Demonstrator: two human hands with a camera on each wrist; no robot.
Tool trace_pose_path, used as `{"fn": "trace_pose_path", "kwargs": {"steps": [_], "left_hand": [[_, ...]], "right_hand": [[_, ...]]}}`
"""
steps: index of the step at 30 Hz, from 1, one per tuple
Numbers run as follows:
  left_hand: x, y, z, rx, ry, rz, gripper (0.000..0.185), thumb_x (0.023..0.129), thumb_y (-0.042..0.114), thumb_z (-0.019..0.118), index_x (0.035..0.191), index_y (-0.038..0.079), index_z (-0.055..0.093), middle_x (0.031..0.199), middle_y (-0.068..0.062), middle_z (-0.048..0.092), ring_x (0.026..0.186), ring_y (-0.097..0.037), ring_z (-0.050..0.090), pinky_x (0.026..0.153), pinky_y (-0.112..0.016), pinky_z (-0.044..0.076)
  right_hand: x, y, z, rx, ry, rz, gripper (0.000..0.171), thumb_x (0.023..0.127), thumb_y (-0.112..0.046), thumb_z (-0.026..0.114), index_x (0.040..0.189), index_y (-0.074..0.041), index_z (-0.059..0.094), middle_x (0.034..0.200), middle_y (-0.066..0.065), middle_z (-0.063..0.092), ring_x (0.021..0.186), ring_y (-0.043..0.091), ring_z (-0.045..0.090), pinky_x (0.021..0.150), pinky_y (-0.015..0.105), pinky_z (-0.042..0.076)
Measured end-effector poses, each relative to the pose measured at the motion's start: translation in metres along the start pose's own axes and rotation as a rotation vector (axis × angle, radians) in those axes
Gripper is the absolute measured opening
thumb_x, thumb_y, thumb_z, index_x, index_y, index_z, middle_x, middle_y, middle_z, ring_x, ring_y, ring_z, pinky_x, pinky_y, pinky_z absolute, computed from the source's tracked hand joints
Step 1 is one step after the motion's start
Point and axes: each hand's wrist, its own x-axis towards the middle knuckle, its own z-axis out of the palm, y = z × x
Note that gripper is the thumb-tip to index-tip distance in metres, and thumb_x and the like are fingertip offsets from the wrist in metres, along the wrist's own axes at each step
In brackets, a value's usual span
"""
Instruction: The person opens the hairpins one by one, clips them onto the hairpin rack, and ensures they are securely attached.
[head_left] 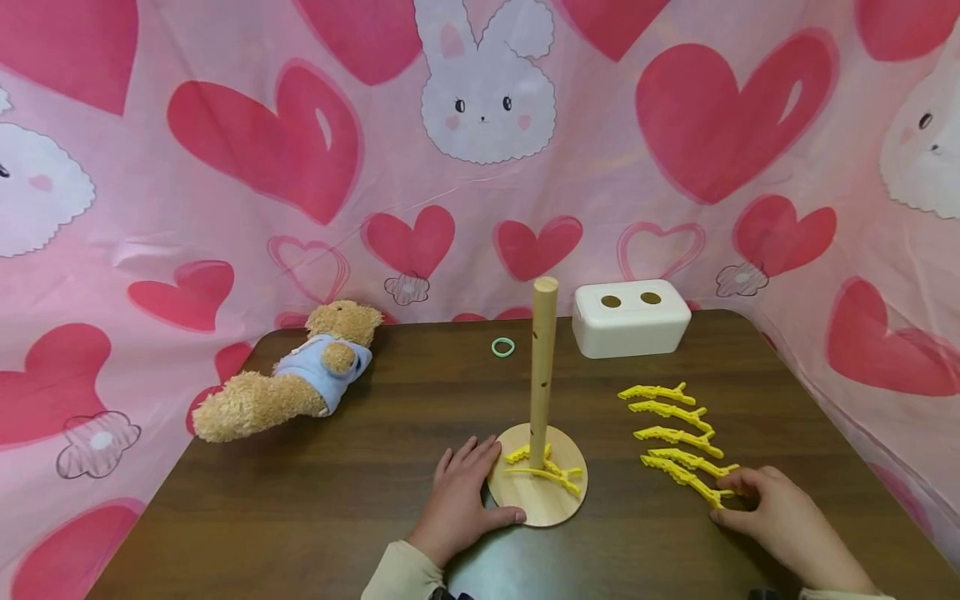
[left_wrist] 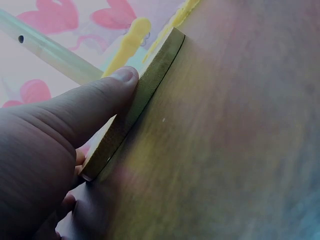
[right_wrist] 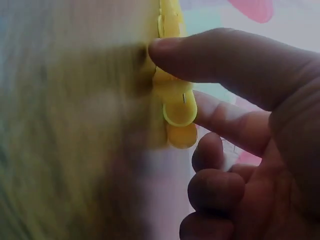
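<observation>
A wooden stand, a round base with an upright pole (head_left: 543,367), stands at the middle front of the table. My left hand (head_left: 463,502) holds its base at the left edge, thumb on the near rim and fingers along the side; the left wrist view shows the thumb (left_wrist: 95,102) against the rim. Yellow alligator hair clips (head_left: 555,475) lie on the base around the pole's foot. To the right, several more yellow clips (head_left: 667,410) lie in a row. My right hand (head_left: 780,512) pinches the nearest clip (head_left: 686,479) at its handle end, between thumb and index finger.
A plush bear (head_left: 322,371) in a blue top lies at the left. Behind the stand are a small mint-green ring (head_left: 503,347) and a white box (head_left: 632,329) with two round holes. A pink heart-patterned cloth (head_left: 525,192) hangs behind the table (head_left: 300,508).
</observation>
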Motion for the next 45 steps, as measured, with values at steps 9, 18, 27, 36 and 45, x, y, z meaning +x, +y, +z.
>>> {"fn": "trace_pose_path", "kwargs": {"steps": [9, 18, 27, 36, 45], "left_hand": [[0.000, 0.001, -0.001, 0.000, 0.001, 0.006, 0.099, 0.064, 0.072, 0.064, 0.141, 0.015, 0.042, 0.146, 0.000, 0.038, 0.137, -0.028, 0.026, 0.107, -0.057, 0.012], [0.000, 0.002, -0.001, 0.003, 0.007, 0.011, 0.098, 0.064, 0.071, 0.065, 0.141, 0.014, 0.042, 0.145, 0.000, 0.038, 0.136, -0.028, 0.026, 0.107, -0.057, 0.012], [0.000, 0.001, -0.001, 0.018, 0.004, 0.001, 0.099, 0.064, 0.072, 0.064, 0.141, 0.015, 0.042, 0.145, 0.000, 0.038, 0.136, -0.028, 0.026, 0.107, -0.057, 0.012], [0.001, 0.000, -0.001, 0.010, 0.000, -0.002, 0.099, 0.064, 0.073, 0.063, 0.142, 0.015, 0.041, 0.146, 0.001, 0.037, 0.137, -0.027, 0.025, 0.107, -0.057, 0.011], [0.000, 0.000, -0.001, 0.003, 0.010, 0.005, 0.099, 0.064, 0.073, 0.063, 0.141, 0.015, 0.042, 0.146, 0.001, 0.037, 0.137, -0.027, 0.025, 0.107, -0.056, 0.010]], "right_hand": [[-0.007, -0.005, 0.004, 0.033, 0.149, -0.049, 0.030, 0.064, -0.031, 0.084, 0.087, -0.018, 0.068, 0.080, -0.004, 0.056, 0.068, 0.006, 0.048, 0.058, 0.026, 0.040], [-0.005, -0.018, 0.010, 0.215, 0.393, -0.192, 0.029, 0.075, -0.017, 0.078, 0.103, -0.013, 0.070, 0.079, -0.010, 0.056, 0.065, 0.000, 0.046, 0.053, 0.013, 0.037], [-0.003, -0.040, 0.018, 0.303, 0.387, -0.287, 0.031, 0.069, -0.013, 0.082, 0.096, -0.018, 0.070, 0.081, -0.010, 0.059, 0.068, 0.001, 0.054, 0.057, 0.011, 0.044], [0.000, -0.058, 0.024, 0.310, 0.382, -0.444, 0.032, 0.065, -0.007, 0.083, 0.091, -0.019, 0.070, 0.076, -0.014, 0.055, 0.064, 0.001, 0.051, 0.054, 0.012, 0.043], [0.001, -0.068, 0.029, 0.270, 0.335, -0.448, 0.028, 0.068, -0.013, 0.082, 0.091, -0.023, 0.069, 0.077, -0.016, 0.054, 0.064, 0.000, 0.051, 0.054, 0.012, 0.042]]}}
